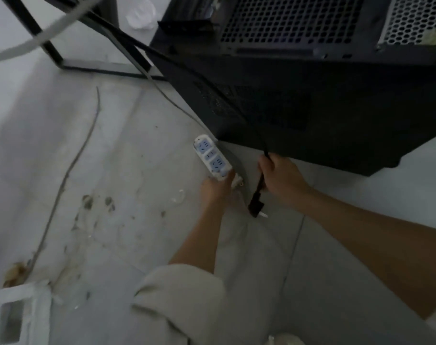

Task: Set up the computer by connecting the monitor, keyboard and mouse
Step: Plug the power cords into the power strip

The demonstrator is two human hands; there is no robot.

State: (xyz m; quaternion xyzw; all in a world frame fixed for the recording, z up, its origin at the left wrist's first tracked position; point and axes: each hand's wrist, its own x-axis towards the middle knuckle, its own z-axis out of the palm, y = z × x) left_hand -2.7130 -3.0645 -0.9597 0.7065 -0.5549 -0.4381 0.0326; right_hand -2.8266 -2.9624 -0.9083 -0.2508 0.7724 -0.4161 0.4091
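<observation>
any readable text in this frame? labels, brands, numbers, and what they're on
None readable.
Power strip, gripped by the left hand: blue socket faces only, any marking is too blurred to read.
Black plug, hanging on the cable that the right hand holds: no visible text.
Computer case: mesh and dark panels, no legible label.
White object at lower left: blurred, nothing legible.

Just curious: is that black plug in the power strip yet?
Not yet. The black plug hangs from the right hand, prongs bare, beside the power strip.
</observation>
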